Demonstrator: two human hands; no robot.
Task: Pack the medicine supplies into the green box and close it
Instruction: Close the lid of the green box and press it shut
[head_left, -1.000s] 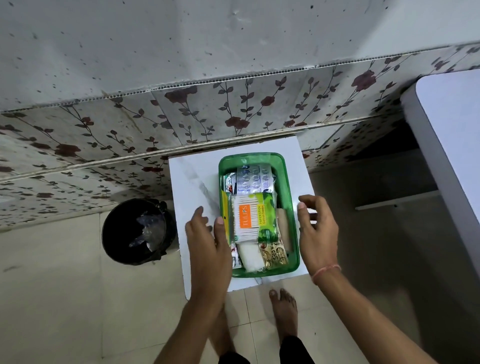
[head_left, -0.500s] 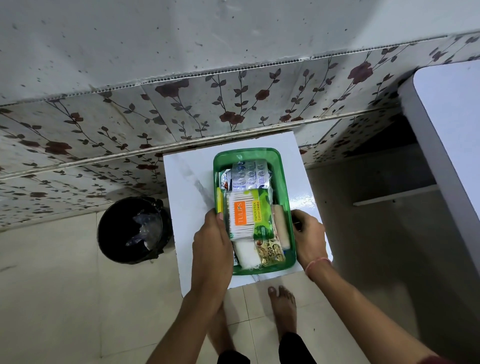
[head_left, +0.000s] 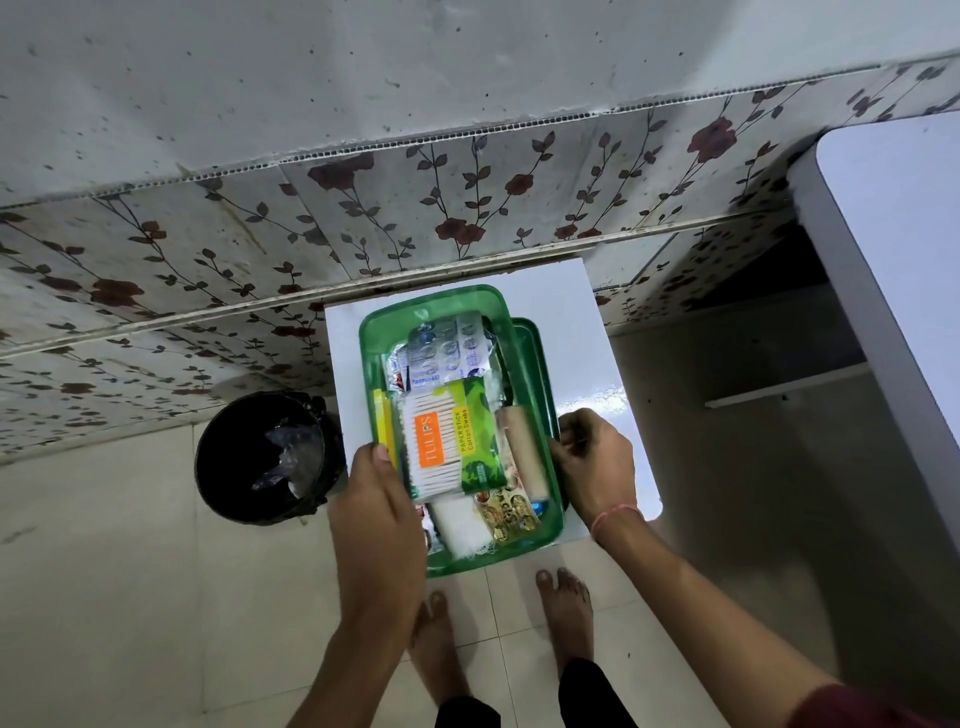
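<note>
The open green box (head_left: 374, 332) is over the small white table (head_left: 571, 312), its near end past the table's front edge. It holds a cotton swab pack (head_left: 447, 441), blister strips (head_left: 447, 348), a bandage roll (head_left: 519, 447), white gauze (head_left: 460, 525) and a gold foil pack (head_left: 506, 512). My left hand (head_left: 379, 525) grips the box's left rim, thumb inside. A green lid (head_left: 532, 353) sticks out from under the box's right side. My right hand (head_left: 597, 462) has its fingers curled on the lid's near edge, beside the box wall.
A black bin (head_left: 260, 457) with a plastic liner stands on the floor to the left of the table. A tiled wall with a flower pattern is right behind. A larger white surface (head_left: 893, 260) is at the right. My bare feet are under the table's front edge.
Both hands went from hovering beside the box to closing on it. The box has shifted left and toward me, and the green lid now shows under its right side.
</note>
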